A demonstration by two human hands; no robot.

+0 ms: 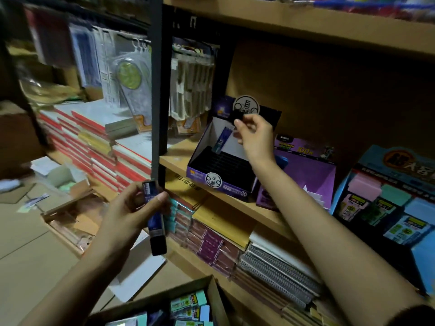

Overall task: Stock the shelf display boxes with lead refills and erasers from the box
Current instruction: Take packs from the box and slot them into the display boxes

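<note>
1. Gripping a stack of slim dark-blue lead refill packs (154, 217), the left hand (131, 215) waits, fingers wrapped round them, above the open cardboard supply box (211, 300).
2. Right hand (255, 137) pinches something small and dark; one blue refill pack (220, 141) stands just below its fingertips, inside the purple cardboard display box (221, 180).
3. Stocking looks barely begun; next, likely, another pack passes across into the slots.

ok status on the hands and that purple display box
Right hand at the purple display box, pinching a lead refill into the back row. Left hand grips more refill packs. Box mostly empty, nothing in the way.
</note>
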